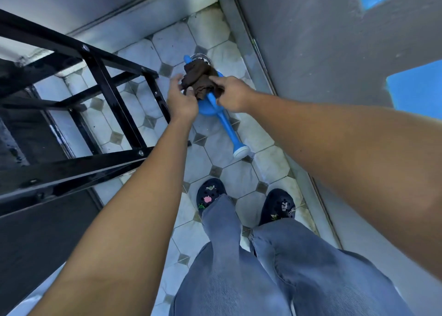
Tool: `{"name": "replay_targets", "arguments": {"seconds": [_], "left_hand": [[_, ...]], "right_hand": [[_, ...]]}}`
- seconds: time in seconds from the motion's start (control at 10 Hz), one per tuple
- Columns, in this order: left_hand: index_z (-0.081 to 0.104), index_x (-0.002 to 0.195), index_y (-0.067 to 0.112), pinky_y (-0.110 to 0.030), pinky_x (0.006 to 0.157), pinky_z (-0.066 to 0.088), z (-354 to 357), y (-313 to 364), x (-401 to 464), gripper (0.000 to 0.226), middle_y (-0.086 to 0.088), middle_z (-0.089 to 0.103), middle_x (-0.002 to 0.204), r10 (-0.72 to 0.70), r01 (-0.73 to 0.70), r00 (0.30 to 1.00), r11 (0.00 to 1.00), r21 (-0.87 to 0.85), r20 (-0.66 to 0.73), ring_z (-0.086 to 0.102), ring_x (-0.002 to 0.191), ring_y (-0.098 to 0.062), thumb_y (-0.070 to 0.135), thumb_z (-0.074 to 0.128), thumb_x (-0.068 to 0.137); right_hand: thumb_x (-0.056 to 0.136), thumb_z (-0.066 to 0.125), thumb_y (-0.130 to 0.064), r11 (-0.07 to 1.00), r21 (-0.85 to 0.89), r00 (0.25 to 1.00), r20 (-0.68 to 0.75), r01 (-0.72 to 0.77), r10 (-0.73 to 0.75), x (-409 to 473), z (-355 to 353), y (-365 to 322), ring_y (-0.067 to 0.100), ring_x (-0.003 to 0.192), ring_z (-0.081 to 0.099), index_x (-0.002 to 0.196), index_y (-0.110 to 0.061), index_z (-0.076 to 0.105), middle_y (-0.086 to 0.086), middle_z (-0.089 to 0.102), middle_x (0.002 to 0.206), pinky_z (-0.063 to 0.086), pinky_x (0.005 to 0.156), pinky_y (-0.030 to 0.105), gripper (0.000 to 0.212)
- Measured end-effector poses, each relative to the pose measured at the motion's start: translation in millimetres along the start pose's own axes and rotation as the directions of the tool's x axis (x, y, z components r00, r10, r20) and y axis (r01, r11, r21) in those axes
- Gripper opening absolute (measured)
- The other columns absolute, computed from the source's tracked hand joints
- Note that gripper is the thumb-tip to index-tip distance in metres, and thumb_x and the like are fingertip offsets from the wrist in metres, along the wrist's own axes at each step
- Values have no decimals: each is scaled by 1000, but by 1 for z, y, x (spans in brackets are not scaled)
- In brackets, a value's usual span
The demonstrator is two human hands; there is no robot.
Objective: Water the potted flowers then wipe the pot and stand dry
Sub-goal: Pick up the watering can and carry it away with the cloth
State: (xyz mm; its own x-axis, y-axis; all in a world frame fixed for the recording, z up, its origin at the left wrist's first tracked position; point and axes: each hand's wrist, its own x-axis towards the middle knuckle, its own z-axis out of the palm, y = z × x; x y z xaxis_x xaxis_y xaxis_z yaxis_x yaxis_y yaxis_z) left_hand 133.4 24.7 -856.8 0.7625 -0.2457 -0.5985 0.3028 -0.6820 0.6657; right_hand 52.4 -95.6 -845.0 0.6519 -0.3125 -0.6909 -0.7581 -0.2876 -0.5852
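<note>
A dark brown cloth (199, 77) is bunched between my two hands, above a blue watering can (221, 119) that stands on the tiled floor with its long spout pointing toward my feet. My left hand (182, 98) pinches the cloth's lower left edge with thumb and fingers. My right hand (230, 93) grips its right side with curled fingers. The black metal stand (114, 105) fills the left of the view. No pot or flowers are in sight.
A round metal floor drain (202, 58) lies just beyond the can. A grey wall (323, 40) with blue patches runs close along the right. My feet in dark clogs (210, 192) stand on the pale octagonal tiles (205, 160) behind the can.
</note>
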Motion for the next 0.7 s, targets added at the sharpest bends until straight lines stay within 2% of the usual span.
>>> {"name": "replay_targets", "arguments": {"seconds": [0.1,0.2,0.3,0.4,0.5,0.6,0.7], "left_hand": [[50,140,10,-26,103,43,4,-8,-7,41,-8,57,137,83,-85,993,996,22,80,55,121,-20,7,42,100],[59,129,9,-20,83,50,-3,-7,-12,45,-10,65,123,56,-57,998,997,-57,-24,61,103,-18,-6,40,91],[52,139,14,-26,97,47,-7,-8,-20,55,-6,57,131,37,-35,997,999,42,-65,55,116,-19,-3,38,89],[48,143,15,-28,109,38,-2,-5,-29,58,-8,48,144,120,-116,992,985,131,-25,46,131,-20,-1,39,88],[41,148,19,-31,106,39,7,-1,-33,59,-8,49,146,102,-116,990,982,151,98,48,131,-24,7,39,90],[20,155,24,-38,97,46,6,-1,-34,67,-12,47,147,6,-67,958,977,203,286,55,121,-34,10,39,93],[17,156,20,-32,108,36,-2,7,-45,64,-10,34,157,33,-101,961,965,241,273,43,136,-27,17,42,98]], "right_hand": [[87,60,0,998,53,993,-113,24,-18,-4,8,7,24,122,59,144,-14,52,11,63,135,46,107,32,59],[85,68,1,988,130,973,-224,79,-49,-20,10,7,17,105,68,117,-11,73,5,74,114,53,100,32,35],[89,62,1,989,42,963,-237,138,-125,-39,13,7,14,101,62,113,-12,74,4,70,110,51,99,29,30],[94,56,-4,998,14,952,-301,61,-54,-38,17,8,23,126,50,134,-15,60,9,57,133,41,108,32,42],[94,53,-5,996,66,992,-104,-66,73,-35,21,4,29,130,51,147,-19,47,12,53,144,42,111,36,55],[92,48,-2,992,83,995,-17,-95,97,-32,20,1,30,133,49,153,-20,38,13,48,150,41,112,36,64],[98,48,-8,988,112,992,-61,-105,112,-45,12,-4,29,138,44,155,-19,32,11,42,154,36,115,34,61]]}}
